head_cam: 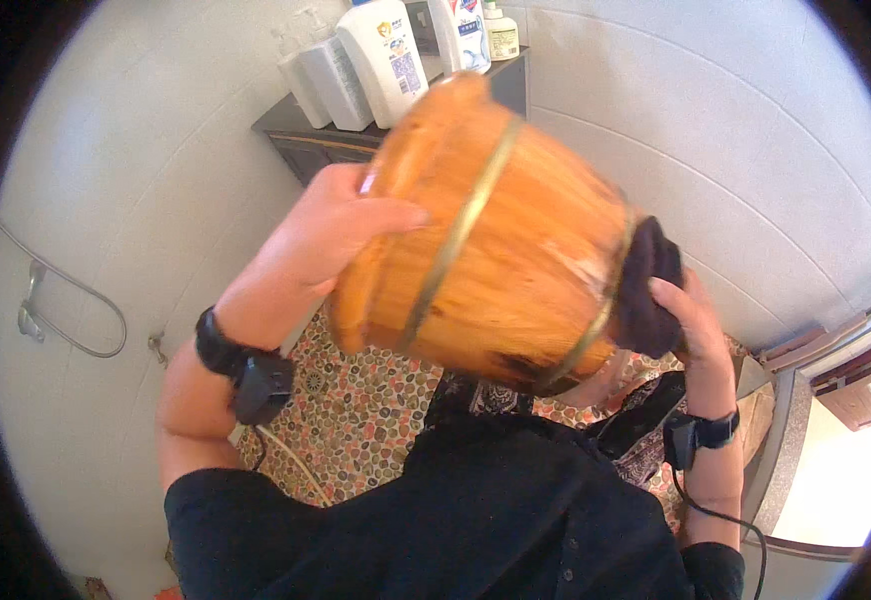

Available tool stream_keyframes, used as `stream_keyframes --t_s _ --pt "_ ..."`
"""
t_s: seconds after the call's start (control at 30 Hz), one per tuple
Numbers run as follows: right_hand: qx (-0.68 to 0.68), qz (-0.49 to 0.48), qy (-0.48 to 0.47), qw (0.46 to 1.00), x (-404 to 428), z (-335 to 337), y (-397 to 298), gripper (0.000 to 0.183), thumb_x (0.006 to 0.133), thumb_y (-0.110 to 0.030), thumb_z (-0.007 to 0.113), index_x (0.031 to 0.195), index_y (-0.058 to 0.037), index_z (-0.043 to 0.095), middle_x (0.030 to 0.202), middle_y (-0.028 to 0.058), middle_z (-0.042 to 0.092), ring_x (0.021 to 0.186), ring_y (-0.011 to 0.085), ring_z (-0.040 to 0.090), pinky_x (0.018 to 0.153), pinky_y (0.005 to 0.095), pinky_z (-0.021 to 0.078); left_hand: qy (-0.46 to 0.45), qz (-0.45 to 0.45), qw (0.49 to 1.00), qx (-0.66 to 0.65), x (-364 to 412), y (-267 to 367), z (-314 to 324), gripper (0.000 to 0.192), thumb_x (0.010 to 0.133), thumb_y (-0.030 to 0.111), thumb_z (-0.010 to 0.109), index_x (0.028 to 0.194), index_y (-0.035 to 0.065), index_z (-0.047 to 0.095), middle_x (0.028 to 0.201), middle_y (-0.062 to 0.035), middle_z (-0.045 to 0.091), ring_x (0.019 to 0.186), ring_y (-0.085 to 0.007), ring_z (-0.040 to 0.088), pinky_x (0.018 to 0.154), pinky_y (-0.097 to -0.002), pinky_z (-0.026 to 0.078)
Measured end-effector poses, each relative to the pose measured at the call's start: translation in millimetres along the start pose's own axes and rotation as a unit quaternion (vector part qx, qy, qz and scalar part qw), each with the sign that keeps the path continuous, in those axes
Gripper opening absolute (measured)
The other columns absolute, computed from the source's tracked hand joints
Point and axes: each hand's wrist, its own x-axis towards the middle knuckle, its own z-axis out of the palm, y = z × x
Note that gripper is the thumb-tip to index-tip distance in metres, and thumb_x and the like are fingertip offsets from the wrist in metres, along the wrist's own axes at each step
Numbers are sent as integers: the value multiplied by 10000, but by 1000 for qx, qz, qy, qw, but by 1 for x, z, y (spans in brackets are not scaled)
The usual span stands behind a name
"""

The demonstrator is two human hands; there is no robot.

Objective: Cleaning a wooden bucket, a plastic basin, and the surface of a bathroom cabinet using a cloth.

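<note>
A varnished wooden bucket (510, 247) with two brass-coloured hoops is held up, tilted on its side, before my chest. My left hand (360, 217) grips it at the thick rim, thumb lying along the outer staves. At the lower end my right hand (687, 307) presses a bunched dark cloth (649, 289) against the bucket near its base. Dark stains mark the wood on the lower side. The bucket's inside is turned away from me, and most of the right fingers are hidden behind the cloth.
A dark corner cabinet (285, 124) carries several bottles, among them a large white bottle (383, 64). A shower head (30, 319) with a hose hangs on the left wall. Pebble-patterned flooring (368, 420) has a round drain (314, 381). A bright doorway (840, 465) opens at right.
</note>
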Motion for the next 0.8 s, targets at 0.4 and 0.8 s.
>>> stream_keyframes --t_s 0.4,0.8 --pt "-49 108 -190 975 44 104 61 521 820 -301 686 1176 48 535 1074 61 596 947 136 541 792 270 456 140 -141 975 99 -86 -24 -120 400 765 49 660 1145 -56 591 980 -84 666 836 -148 640 766 -283 513" --pt "-130 78 -96 984 66 42 92 448 836 -265 650 1163 33 581 1073 95 645 970 177 589 884 319 465 158 -235 935 212 -58 -182 -186 243 758 129 704 948 -14 651 787 -30 638 677 -132 591 649 -291 480"
